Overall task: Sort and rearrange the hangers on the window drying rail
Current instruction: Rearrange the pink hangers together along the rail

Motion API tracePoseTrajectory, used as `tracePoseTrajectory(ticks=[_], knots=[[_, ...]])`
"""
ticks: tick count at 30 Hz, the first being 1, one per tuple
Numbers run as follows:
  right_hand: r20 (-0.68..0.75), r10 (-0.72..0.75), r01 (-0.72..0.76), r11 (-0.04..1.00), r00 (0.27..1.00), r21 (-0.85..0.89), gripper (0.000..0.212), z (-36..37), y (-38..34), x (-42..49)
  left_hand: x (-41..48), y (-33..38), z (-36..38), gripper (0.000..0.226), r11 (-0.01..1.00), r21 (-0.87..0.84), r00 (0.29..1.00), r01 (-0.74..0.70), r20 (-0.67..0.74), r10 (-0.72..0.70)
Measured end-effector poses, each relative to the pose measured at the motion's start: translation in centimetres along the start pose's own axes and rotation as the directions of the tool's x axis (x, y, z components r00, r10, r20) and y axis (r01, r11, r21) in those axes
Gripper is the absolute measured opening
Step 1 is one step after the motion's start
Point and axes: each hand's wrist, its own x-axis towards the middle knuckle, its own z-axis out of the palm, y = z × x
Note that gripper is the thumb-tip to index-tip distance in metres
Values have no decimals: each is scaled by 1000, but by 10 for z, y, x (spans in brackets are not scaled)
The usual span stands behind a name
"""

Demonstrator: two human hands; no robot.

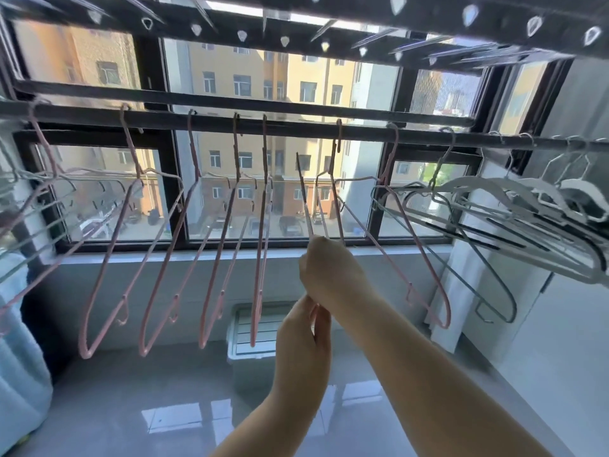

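Overhead, the pink hanger (335,199) hooks the rail (296,125) mid-scene, its long axis dropping nearward through the right hand (329,275), curled round it, to the left hand (303,334), pinching its lower end.

Home balcony: hanger-laden drying rail (296,125)

We saw the dark rail (296,124) run across the window from nine o'clock to three o'clock. Pink hangers (86,351) hung from it by their hooks, spaced apart from nine o'clock to just past the middle. Toward three o'clock, white and grey hangers (478,184) crowded the rail in a tight bunch. At the far nine o'clock end, pale hangers (39,175) overlapped, too blurred to count.
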Motion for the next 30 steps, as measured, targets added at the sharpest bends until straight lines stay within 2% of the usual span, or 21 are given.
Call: tracePoseTrajectory(ticks=[4,8,11,13,17,20,22,26,28,30], knots=[[5,16,-16,999,1000,-38,24,13,4,-9,-14,-6,-3,31,999,-22,999,25,34,-24],[7,47,-46,997,999,-60,23,30,14,-22,-32,-19,-3,33,988,-108,983,114,157,-96],[-3,55,-56,996,998,-63,22,40,30,-35,-45,-40,-6,42,978,-66,946,199,272,-174],[2,80,-80,996,997,-28,26,44,43,-43,-49,-55,-11,49,967,-34,929,251,290,-231],[42,137,-140,988,990,70,35,48,71,-54,-39,-83,-23,54,942,88,894,325,295,-336],[56,132,-139,978,990,152,25,48,94,-65,-31,-102,-32,63,921,221,866,320,327,-379],[60,119,-128,974,991,186,26,44,110,-75,-28,-113,-38,72,903,287,849,319,338,-407],[65,93,-105,970,994,218,30,36,144,-94,-20,-133,-57,86,794,432,774,427,279,-568],[56,84,-95,966,995,242,31,36,159,-102,-17,-145,-67,82,721,518,727,461,246,-642],[59,74,-87,959,996,270,34,42,172,-108,-20,-157,-75,62,666,618,690,418,261,-675]])
